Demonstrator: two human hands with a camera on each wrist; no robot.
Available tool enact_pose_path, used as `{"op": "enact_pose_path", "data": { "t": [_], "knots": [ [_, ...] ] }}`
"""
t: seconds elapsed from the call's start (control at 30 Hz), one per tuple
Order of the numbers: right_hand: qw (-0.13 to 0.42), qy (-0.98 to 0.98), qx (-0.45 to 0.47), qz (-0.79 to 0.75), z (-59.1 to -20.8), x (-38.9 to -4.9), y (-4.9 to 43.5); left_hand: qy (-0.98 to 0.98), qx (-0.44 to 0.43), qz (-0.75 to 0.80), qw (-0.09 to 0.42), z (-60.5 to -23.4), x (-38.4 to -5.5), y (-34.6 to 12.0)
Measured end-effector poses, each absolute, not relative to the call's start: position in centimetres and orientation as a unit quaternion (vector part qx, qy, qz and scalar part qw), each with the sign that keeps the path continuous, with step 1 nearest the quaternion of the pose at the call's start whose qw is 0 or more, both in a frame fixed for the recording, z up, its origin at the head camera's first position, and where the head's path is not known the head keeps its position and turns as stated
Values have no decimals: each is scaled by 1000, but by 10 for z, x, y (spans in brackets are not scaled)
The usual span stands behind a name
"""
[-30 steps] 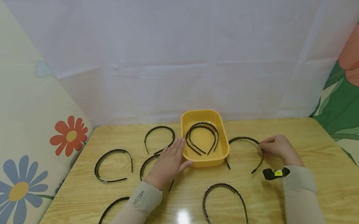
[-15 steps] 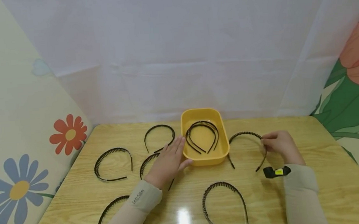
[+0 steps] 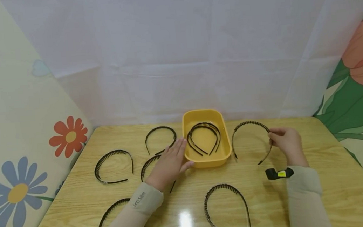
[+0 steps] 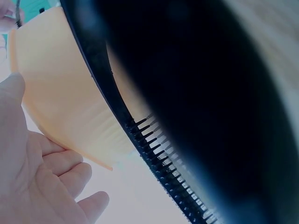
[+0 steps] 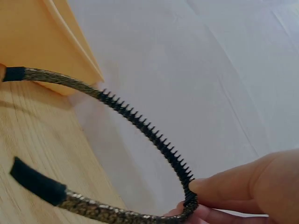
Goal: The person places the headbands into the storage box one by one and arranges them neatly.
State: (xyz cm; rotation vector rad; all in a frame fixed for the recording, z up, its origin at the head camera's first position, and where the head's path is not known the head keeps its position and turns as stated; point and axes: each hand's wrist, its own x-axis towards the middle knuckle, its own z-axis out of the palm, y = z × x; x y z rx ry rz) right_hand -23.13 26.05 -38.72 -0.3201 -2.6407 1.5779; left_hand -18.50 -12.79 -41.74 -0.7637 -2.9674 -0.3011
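Observation:
Between thumb and fingers my right hand (image 3: 286,143) pinches a toothed black headband (image 3: 251,123) by its right side, just right of the yellow bin. In the right wrist view this headband (image 5: 159,142) shows a speckled gold-and-black surface and dark end tips. With fingers straight, my left hand (image 3: 169,163) rests against the left wall of the yellow bin (image 3: 208,163); the left wrist view shows its fingers along the bin's rim. Several black headbands (image 3: 203,125) lie inside the bin. Under my left hand another headband (image 3: 145,168) is partly covered.
More headbands lie on the wooden table (image 3: 181,205): one at the back (image 3: 159,127), a headband (image 3: 98,166) at left, a headband (image 3: 107,213) partly under my left sleeve, and a headband (image 3: 207,210) in front. A white sheet (image 3: 165,58) hangs behind.
My right hand has lifted the pinched headband up and slightly right, away from the table. The left hand and the yellow bin have stayed in place.

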Motion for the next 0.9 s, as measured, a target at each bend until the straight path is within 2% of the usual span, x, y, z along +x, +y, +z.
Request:
{"op": "enact_pose_path", "data": {
  "t": [0.27,0.9],
  "knots": [
    [82,-813,-131,561,-381,-229,257,-964,-247,-97,30,-416,-184,-128],
    [82,-726,-108,674,-379,-231,238,-965,-245,-94,27,-416,-185,-126]
  ]
}}
